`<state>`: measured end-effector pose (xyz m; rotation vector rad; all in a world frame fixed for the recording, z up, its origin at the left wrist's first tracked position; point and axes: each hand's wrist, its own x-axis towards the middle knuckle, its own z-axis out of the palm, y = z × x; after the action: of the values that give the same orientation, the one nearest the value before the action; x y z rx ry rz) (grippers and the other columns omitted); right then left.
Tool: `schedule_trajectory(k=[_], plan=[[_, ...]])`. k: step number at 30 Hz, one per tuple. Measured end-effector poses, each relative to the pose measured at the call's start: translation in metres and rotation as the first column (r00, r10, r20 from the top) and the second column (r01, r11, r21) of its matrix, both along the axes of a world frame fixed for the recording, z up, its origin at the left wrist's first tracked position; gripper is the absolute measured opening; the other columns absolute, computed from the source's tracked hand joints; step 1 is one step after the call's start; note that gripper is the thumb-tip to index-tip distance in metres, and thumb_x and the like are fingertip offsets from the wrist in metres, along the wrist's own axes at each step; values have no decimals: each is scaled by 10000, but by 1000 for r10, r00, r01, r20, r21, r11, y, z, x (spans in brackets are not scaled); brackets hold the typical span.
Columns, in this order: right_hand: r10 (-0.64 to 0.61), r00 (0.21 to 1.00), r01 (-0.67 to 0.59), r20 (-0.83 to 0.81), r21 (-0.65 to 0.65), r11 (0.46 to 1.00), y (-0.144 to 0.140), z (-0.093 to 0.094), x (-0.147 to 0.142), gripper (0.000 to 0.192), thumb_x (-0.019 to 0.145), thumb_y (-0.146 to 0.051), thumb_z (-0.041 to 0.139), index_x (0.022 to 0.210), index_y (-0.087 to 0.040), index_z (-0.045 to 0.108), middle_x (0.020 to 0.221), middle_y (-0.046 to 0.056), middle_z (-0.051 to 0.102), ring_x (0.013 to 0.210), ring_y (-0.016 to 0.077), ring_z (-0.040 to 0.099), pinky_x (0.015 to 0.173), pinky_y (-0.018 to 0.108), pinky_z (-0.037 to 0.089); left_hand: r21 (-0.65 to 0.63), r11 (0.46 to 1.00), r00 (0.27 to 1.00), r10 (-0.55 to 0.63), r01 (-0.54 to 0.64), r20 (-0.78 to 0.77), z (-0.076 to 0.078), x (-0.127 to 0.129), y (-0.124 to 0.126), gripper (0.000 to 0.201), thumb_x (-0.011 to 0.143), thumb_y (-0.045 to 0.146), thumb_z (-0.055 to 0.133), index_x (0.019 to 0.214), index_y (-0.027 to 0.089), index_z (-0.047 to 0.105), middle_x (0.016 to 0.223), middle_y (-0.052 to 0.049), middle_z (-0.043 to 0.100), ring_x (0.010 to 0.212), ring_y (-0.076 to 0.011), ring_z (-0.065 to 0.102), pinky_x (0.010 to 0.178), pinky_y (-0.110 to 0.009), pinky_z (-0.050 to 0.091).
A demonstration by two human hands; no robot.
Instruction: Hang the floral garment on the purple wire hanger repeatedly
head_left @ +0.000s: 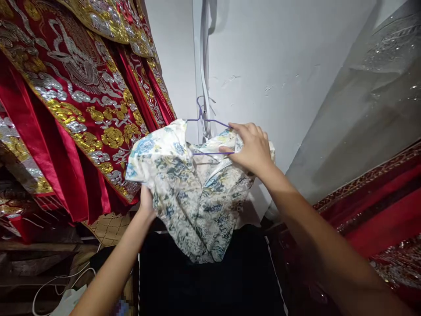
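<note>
The floral garment (194, 197) looks light, thin and limp: it sags in soft folds and bunches wherever it is gathered, so it will probably slide and drape rather than keep any shape, and the smooth weave may be a little slippery on the wire. The surest places to take it seem to be at the shoulder, where cloth and hanger (210, 125) can be pinched together, and lower down in a gathered handful of fabric. That is about how it is held now. The right hand (251, 147) is closed over the garment's right shoulder, fingers curled around cloth and the thin purple wire hanger. The left hand (147, 202) is mostly hidden behind the fabric; its grip seems closed on the cloth from underneath, though the fingers cannot be seen. The garment hangs in the air in front of a white wall (263, 66), just beside red robes (75, 109) embroidered in gold and silver. It is cream with blue, green and yellowish flowers, short-sleeved and crumpled. A dark cloth (204, 281) lies below it.
</note>
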<state>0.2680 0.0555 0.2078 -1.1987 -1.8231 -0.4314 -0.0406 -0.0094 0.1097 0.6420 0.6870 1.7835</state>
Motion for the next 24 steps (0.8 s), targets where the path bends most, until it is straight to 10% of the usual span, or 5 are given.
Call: schedule_trajectory(k=[4,9,16,21,24], plan=[[-26,999,27,26,-40,999,-16,-25,4,729,781,-337,683,1476,-213,504,1280,159,572,1203,415,517,1020,604,403,-183,982,992,-68,46,-110,-68,13,-27,762,737,792,645,1153,157,698,1215,-143,729,1343,-356,558,1134,-463,449],[213,973,-222,-92,-91,971,-29,-61,-19,836,692,-54,560,1509,-200,456,1521,142,461,1448,377,382,1203,605,291,-192,981,940,-82,18,-330,-111,46,-35,687,688,404,885,1285,173,636,1334,-137,680,1312,-322,593,1150,-431,421],[549,518,-822,-656,-202,533,-50,-93,-74,583,793,-30,434,1308,-224,625,1330,73,665,1228,214,646,1079,435,521,-295,947,921,-220,123,-321,-125,69,-33,646,761,379,844,1327,159,625,1322,-158,685,1292,-331,610,1143,-485,424],[182,370,-638,-911,-107,763,-93,-167,-83,221,877,-330,623,1067,-226,667,978,54,720,900,202,683,816,338,572,-319,944,959,-159,79,-234,-130,71,-52,653,758,359,857,1336,176,616,1345,-159,671,1279,-313,623,1152,-462,425],[-150,264,-670,-953,-293,682,-106,-217,-79,373,853,-570,610,775,-206,592,605,9,571,530,162,529,492,293,434,-330,932,947,-229,147,-226,-124,76,-60,655,737,352,874,1317,170,628,1315,-159,688,1271,-317,628,1151,-465,428]])
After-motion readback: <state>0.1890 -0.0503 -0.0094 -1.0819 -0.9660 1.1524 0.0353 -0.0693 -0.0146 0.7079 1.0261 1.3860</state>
